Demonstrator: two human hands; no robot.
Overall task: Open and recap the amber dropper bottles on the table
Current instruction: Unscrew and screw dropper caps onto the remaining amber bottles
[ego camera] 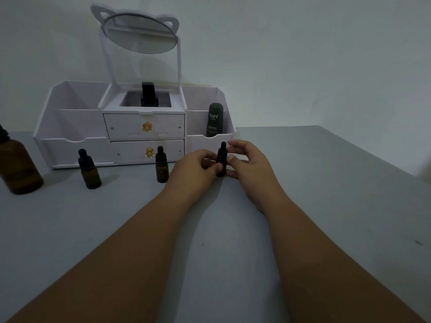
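Here, a plain grey tabletop runs far to a pale bare wall. Mid-table, the left hand pinches a small upright amber glass dropper bottle with black cap; the right hand curls round its right side. To the left stand two similar bottles and a large amber bottle. Just behind, a white drawer organiser with a round mirror holds a dark green tube at its right.

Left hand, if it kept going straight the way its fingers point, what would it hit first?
The bottle between the hands: the left hand points right and slightly away, its fingers seemingly pinching it. Close behind the bottle is the right hand.
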